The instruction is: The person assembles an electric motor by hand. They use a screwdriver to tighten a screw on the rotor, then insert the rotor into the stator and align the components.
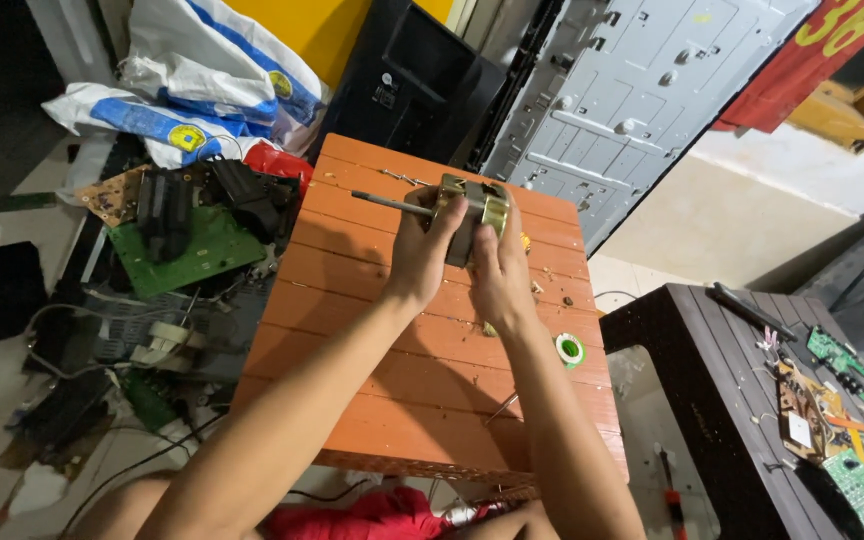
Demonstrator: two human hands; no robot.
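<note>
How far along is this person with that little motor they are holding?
Done: the motor is out of any housing and lifted above the orange table. In hand: the left hand and right hand grip its body, shaft pointing left. Left: its brass-coloured casing looks closed, and the screwdriver and green tape roll lie untouched on the table.

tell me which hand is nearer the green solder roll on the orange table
Right. The right hand grips the motor just above the green solder roll; the left hand sits farther left, on the motor's shaft side.
</note>
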